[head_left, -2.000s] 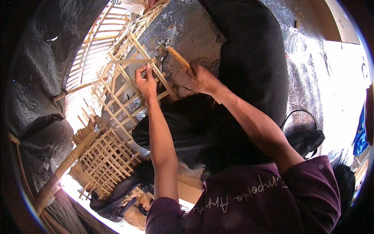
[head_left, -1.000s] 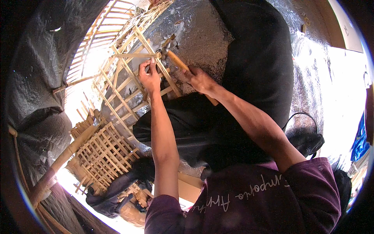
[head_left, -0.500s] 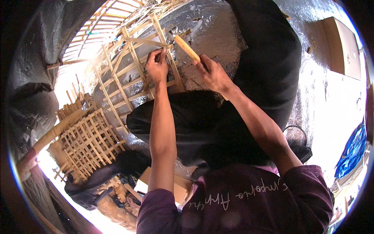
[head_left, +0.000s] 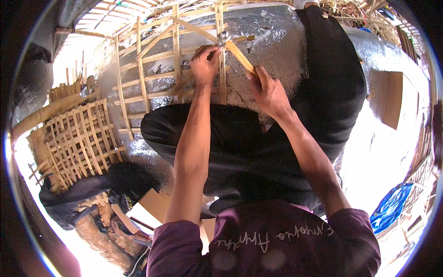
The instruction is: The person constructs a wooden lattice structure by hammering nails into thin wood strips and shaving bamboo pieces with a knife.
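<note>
A person in black trousers and a purple T-shirt works seated over silver foil sheeting, a bamboo lattice frame standing beyond the left knee. To the left is a woven bamboo panel; at right, a cardboard piece lies above crumpled blue plastic. A diagonal slat crosses the frame's upper part, ending at its right-hand upright. There the metal head of a wooden-handled hammer sits just above the left fingertips; whether it touches the wood cannot be told. The right hand wraps its fingers around the handle. The left hand curls with thumb and forefinger close together at the joint; anything pinched between them cannot be made out.
</note>
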Action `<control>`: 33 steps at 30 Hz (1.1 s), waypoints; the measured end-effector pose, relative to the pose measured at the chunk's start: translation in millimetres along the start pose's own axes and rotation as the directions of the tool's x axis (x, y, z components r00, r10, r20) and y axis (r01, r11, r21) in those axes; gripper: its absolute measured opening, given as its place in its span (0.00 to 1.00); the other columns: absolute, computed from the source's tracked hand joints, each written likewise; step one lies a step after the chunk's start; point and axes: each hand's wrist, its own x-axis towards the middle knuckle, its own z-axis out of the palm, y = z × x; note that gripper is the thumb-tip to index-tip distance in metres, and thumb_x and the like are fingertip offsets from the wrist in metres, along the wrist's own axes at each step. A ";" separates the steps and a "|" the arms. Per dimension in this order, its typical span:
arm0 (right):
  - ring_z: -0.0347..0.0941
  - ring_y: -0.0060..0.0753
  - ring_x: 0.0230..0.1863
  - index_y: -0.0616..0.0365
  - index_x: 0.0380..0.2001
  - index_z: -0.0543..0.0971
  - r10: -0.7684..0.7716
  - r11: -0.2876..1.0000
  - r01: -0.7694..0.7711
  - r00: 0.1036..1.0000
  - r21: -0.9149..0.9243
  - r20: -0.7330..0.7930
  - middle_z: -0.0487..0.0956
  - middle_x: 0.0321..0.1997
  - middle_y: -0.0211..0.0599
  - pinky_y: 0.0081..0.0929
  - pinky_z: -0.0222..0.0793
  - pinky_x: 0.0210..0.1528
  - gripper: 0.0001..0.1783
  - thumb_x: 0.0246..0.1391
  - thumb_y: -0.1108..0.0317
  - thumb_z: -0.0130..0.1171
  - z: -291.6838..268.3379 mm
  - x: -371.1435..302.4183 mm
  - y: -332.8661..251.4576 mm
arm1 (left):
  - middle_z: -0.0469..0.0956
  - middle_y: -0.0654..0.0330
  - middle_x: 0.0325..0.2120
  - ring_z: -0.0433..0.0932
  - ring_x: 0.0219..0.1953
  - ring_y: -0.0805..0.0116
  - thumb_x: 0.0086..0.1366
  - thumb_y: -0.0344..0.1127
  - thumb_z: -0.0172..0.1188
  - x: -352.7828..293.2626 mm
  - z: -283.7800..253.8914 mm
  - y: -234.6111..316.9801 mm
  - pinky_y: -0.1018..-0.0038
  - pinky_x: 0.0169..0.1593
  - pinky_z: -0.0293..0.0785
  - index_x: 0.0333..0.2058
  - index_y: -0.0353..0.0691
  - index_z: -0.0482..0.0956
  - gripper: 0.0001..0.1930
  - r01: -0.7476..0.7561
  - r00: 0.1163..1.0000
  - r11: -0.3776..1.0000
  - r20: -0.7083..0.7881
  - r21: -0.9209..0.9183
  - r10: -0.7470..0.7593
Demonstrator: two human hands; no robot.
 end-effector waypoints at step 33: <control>0.72 0.66 0.22 0.54 0.38 0.67 -0.028 0.998 0.024 0.998 -0.057 -0.064 0.75 0.20 0.53 0.55 0.67 0.21 0.09 0.62 0.62 0.52 -9.5 9.9 -32.6 | 0.79 0.57 0.27 0.79 0.31 0.55 0.56 0.33 0.65 0.8 2.9 -3.8 0.65 0.36 0.74 0.29 0.40 0.79 0.05 -0.110 0.994 0.993 -0.022 0.039 0.111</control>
